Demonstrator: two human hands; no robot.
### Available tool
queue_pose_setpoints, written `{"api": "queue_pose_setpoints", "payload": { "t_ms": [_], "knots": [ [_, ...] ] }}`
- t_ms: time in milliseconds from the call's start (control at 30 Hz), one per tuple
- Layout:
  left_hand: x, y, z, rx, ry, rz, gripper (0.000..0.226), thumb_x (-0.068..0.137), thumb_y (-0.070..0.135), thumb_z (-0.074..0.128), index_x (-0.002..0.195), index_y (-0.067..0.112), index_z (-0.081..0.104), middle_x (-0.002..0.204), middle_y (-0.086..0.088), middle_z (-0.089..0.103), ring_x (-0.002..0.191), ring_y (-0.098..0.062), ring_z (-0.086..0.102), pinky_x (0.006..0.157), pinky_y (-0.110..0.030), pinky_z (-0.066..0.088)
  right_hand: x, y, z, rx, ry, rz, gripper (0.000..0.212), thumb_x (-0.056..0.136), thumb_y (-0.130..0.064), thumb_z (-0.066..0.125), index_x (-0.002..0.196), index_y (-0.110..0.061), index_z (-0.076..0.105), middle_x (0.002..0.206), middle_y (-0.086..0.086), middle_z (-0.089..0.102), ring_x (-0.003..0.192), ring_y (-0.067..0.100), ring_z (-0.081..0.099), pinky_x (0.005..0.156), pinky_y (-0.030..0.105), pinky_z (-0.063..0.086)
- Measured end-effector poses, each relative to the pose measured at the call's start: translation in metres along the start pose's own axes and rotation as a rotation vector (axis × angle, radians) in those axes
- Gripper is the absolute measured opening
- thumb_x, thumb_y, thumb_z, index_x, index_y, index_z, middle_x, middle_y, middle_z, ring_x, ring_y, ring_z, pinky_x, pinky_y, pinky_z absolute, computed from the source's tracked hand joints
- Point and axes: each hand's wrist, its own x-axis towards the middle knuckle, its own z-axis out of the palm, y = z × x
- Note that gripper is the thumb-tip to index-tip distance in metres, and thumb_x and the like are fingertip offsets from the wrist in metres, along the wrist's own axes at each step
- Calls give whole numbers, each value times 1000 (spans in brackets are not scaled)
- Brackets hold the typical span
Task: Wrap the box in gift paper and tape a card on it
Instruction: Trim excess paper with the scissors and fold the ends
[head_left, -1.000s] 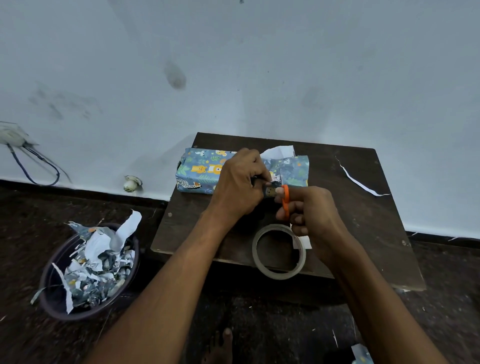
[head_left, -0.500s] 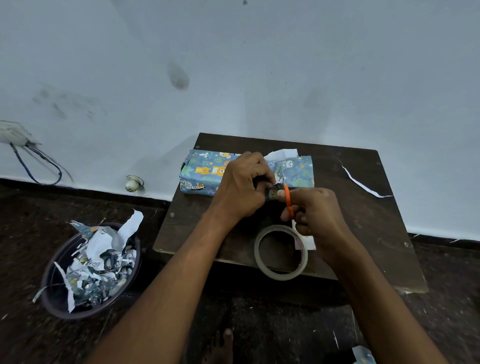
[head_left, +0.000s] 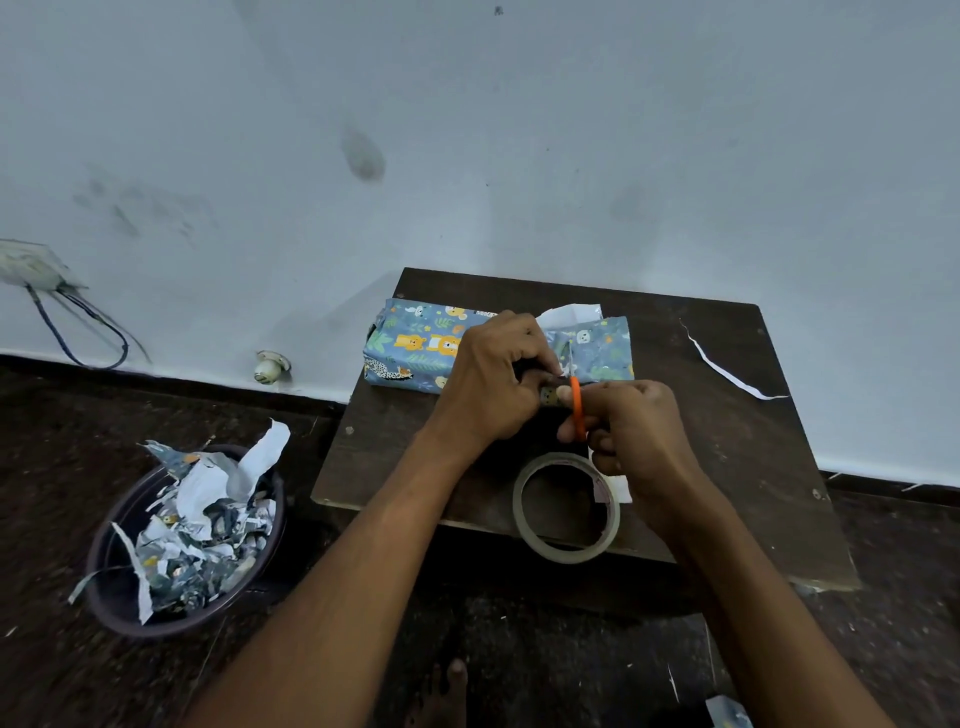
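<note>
1. Left hand (head_left: 491, 382), knuckles up, fingers curled, pinching something small at its 3 o'clock side.
2. Right hand (head_left: 631, 423), fingers curled round an orange handle; fingertips meet the left hand's.
3. Forearms bare, entering from 6 o'clock, converging toward 12.

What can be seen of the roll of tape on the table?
The roll of tape is a thin ring of clear, slightly beige tape with a wide open centre showing the dark table through it. It lies flat at the near edge, its near side overhanging. The right hand hovers over its far right side; contact cannot be told.
</note>
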Motion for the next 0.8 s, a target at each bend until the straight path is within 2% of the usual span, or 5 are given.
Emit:
{"api": "queue_pose_setpoints", "payload": {
  "t_ms": [167, 300, 467, 633, 800],
  "knots": [
    [-5, 3, -1, 14, -14, 44, 22, 66, -13, 64, 71, 6, 74, 75, 0, 64, 72, -18, 57, 58, -28, 43, 8, -2, 0, 0, 19, 38, 21, 89, -16, 72, 86, 5, 71, 61, 19, 64, 34, 7, 34, 35, 19, 25],
    [-5, 3, -2, 17, -20, 53, 25, 63, -15, 63, 69, 6, 73, 74, 1, 63, 71, -15, 56, 60, -20, 40, 9, -4, -3, 20, 2, 52, 18, 88, -15, 72, 79, 0, 72, 58, 18, 60, 33, 6, 33, 35, 18, 23],
    [-5, 4, -1, 19, -25, 58, 25, 61, -15, 61, 67, 7, 72, 72, 1, 62, 70, -14, 55, 60, -20, 39, 10, -3, -5, 31, 1, 66, 19, 89, -14, 70, 85, 4, 73, 59, 19, 60, 34, 6, 31, 34, 18, 22],
    [-5, 6, -3, -3, -17, 39, 22, 65, -11, 59, 68, 6, 73, 75, 6, 60, 70, -15, 57, 62, -18, 40, 7, 2, 2, 6, 39, -5, 28, 91, -7, 71, 90, 20, 67, 61, 22, 59, 31, 3, 38, 34, 18, 25],
    [-6, 6, -3, -7, -35, 40, 27, 62, -15, 61, 68, 8, 74, 73, 1, 63, 71, -14, 57, 60, -22, 43, 9, -4, -3, -7, 2, 46, 15, 90, -12, 68, 86, 3, 70, 61, 18, 62, 33, 5, 35, 35, 19, 23]
  ]
}}
